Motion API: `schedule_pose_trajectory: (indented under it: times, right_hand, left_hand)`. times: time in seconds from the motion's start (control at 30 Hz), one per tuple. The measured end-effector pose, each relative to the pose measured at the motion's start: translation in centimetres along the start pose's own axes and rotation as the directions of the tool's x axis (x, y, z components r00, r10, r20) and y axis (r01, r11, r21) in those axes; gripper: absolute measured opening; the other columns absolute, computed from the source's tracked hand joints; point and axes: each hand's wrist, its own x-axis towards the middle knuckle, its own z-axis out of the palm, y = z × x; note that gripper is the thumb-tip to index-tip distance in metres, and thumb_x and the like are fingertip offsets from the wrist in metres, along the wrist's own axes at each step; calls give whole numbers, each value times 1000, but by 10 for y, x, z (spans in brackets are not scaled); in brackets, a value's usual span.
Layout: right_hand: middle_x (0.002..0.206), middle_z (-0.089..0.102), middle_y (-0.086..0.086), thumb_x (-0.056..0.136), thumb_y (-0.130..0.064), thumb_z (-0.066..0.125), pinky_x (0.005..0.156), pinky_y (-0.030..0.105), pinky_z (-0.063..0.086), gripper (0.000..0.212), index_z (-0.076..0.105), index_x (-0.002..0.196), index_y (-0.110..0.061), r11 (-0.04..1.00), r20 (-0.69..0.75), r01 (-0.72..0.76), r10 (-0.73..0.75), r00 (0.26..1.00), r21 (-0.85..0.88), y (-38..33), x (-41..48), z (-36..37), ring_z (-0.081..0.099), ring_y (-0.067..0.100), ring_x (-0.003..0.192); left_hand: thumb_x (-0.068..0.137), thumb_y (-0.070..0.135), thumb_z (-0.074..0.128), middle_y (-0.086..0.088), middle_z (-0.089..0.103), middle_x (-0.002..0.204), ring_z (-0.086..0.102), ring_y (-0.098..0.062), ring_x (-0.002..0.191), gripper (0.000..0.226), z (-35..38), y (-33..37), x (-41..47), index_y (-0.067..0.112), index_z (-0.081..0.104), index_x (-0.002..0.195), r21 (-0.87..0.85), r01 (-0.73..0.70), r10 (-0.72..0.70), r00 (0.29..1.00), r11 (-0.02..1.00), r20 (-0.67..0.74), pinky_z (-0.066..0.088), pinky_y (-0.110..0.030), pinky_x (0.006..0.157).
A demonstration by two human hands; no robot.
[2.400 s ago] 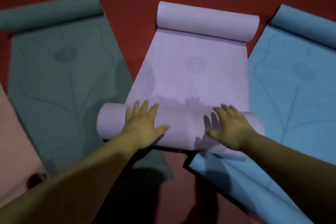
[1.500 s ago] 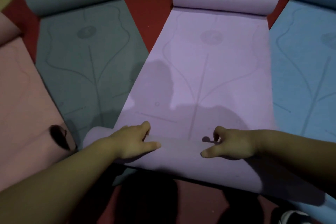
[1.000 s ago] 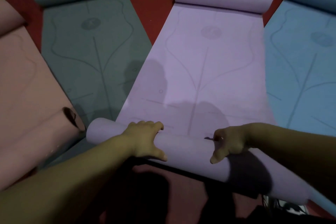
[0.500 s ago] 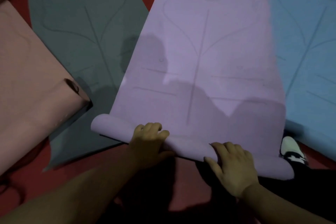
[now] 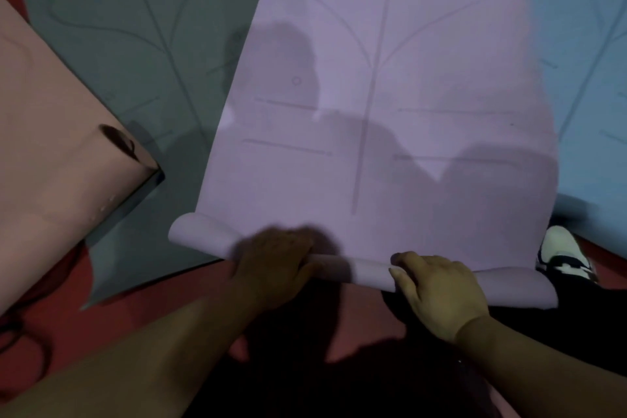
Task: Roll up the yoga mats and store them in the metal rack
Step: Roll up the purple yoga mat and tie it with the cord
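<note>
In the head view, the purple mat [image 5: 390, 95] lay on the red floor [image 5: 61, 332] directly in front of the person. Most of it was flat and ran away from them towards the top of the picture, and its printed centre line pointed the same way. Only the near edge was turned over, into a thin roll [image 5: 356, 271]. The roll's long axis ran crosswise from left to right and was slightly skewed, the left end lying a little farther from the person than the right. Both hands were on this roll and neither was nearer than the other. The left hand [image 5: 274, 265], blurred and in shadow, sat left of the middle with its fingers curled over the top. The right hand [image 5: 437, 292] sat right of the middle, its fingers bent over the roll and its thumb along the near side. Short lengths of roll stuck out past each hand. The flat part lay straight ahead of the knuckles, so the next push would probably go forward, square to the roll's axis, and the skew suggested the right side needed to catch up. A green mat [image 5: 135, 27] and a pink mat [image 5: 51, 129] with a curled end lay to the left, and a blue mat [image 5: 583, 61] to the right. A white shoe [image 5: 559, 251] was just beside the roll's right end. No metal rack was in sight.
</note>
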Motion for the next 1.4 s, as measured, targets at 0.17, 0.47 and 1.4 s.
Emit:
schedule_pose_trajectory:
  times: [0.17,0.47,1.4]
  right_hand:
    - [77,67,-7,98,-57,28,65,36,40,36,53,113,-36,998,82,-51,48,995,33,1,3,-1,64,21,74]
    - [82,62,-4,94,-49,44,62,39,43,30,65,100,-30,1000,-115,24,-23,993,6,8,10,11,58,28,75]
    - [87,62,-4,99,-50,36,51,32,47,47,59,139,-39,964,13,265,-265,964,-15,28,17,21,60,24,65]
  left_hand:
    - [95,67,31,-1,72,102,68,-28,94,45,-3,1,7,27,52,101,-43,11,-7,996,999,90,49,-43,79]
    - [103,59,30,-7,70,114,65,-32,107,34,1,6,18,27,42,102,49,39,-49,969,998,244,43,-43,89]
    - [95,51,48,0,63,87,65,-27,77,30,22,-5,36,37,66,115,-49,-109,104,990,993,-93,52,-41,69]
